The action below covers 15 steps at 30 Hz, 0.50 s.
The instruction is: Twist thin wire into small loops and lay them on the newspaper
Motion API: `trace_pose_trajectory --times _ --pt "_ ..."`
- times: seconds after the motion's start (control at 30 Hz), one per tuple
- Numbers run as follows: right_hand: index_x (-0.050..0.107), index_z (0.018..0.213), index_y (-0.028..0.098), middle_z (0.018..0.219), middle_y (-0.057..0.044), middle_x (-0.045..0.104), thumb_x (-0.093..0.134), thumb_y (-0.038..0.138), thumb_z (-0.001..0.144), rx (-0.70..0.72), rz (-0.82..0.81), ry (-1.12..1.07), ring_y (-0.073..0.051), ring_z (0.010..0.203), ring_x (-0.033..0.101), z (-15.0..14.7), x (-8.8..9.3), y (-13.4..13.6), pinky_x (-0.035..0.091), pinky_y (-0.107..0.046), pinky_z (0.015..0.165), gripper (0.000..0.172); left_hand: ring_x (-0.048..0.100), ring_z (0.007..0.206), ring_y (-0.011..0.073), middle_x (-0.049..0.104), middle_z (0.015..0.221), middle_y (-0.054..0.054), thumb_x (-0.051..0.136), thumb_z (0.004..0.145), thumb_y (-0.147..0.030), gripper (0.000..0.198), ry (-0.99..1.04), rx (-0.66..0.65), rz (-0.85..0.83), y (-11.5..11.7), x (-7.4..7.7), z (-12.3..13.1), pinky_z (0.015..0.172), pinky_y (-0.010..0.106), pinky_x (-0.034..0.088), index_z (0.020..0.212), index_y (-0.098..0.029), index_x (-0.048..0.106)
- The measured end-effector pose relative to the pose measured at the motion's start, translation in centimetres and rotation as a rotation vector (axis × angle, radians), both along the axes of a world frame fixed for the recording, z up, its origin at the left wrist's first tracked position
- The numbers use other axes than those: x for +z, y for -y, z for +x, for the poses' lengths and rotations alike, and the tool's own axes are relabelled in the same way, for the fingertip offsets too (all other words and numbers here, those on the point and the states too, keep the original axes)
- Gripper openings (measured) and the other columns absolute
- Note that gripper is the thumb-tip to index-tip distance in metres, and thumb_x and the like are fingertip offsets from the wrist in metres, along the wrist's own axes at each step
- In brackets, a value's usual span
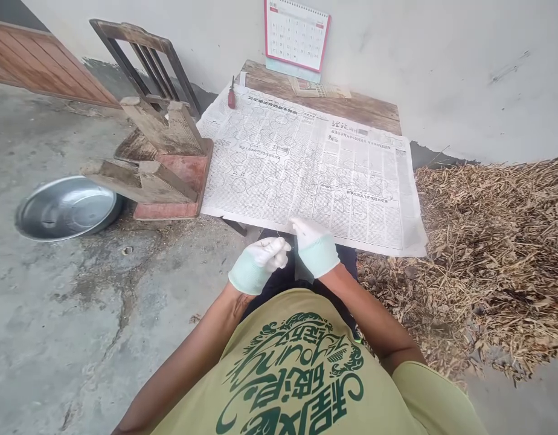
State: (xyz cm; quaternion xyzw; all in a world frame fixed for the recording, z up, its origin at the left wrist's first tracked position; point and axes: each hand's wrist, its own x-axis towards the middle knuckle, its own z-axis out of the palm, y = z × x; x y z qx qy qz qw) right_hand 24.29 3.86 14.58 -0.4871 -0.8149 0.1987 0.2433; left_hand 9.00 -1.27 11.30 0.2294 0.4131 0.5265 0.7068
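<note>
Thin dark wire (pixel 285 164) lies in many loops across the newspaper (pixel 378 226), and a fine strand runs down towards the sheet's near edge. My left hand (pixel 261 261), in a white glove with a mint cuff, is closed in a pinch just short of that edge, with a bit of thin wire at its fingertips. Close beside it, my right hand (pixel 314 244) wears a matching glove. Its fingers are pressed together at the newspaper's edge; what they hold is too small to make out.
A red-handled screwdriver (pixel 231 96) lies at the newspaper's far left corner. Behind it on the wooden table (pixel 369 109) stands a desk calendar (pixel 297 36). To the left are an upturned wooden stool (pixel 170 181), a chair (pixel 138 54) and a metal basin (pixel 70 208). Dry stalks (pixel 496 241) are heaped right.
</note>
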Motion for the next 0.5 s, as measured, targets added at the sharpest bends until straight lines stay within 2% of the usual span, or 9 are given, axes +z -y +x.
trace_pose_trajectory --times 0.17,0.37,0.5 --pt "0.071 0.129 0.02 0.094 -0.007 0.076 0.041 0.017 0.107 0.055 0.03 0.045 -0.019 0.086 0.068 -0.1 0.3 0.3 0.05 -0.03 0.079 0.038 0.045 0.046 0.0087 0.053 0.05 -0.003 0.086 0.075 -0.052 0.042 0.034 0.013 0.002 0.2 0.4 -0.4 0.05 0.026 0.038 0.075 -0.013 0.072" --pt "0.071 0.126 0.019 0.092 -0.009 0.074 0.042 0.019 0.108 0.099 0.064 0.124 -0.02 0.083 0.067 -0.3 -0.1 0.8 0.049 -0.03 0.077 0.035 0.042 0.042 0.0082 0.05 0.045 -0.004 0.09 0.069 -0.056 0.047 0.018 0.031 0.002 -0.7 1.0 -1.4 0.046 0.025 0.035 0.076 -0.012 0.074" --pt "0.072 0.122 0.017 0.085 -0.009 0.071 0.04 0.017 0.107 0.109 0.108 0.192 -0.02 0.079 0.065 -0.3 -0.1 0.9 0.048 -0.031 0.074 0.035 0.038 0.039 0.0074 0.045 0.044 -0.004 0.086 0.074 -0.056 0.049 0.072 -0.014 0.039 -0.8 0.9 -1.2 0.044 0.025 0.032 0.06 -0.014 0.064"
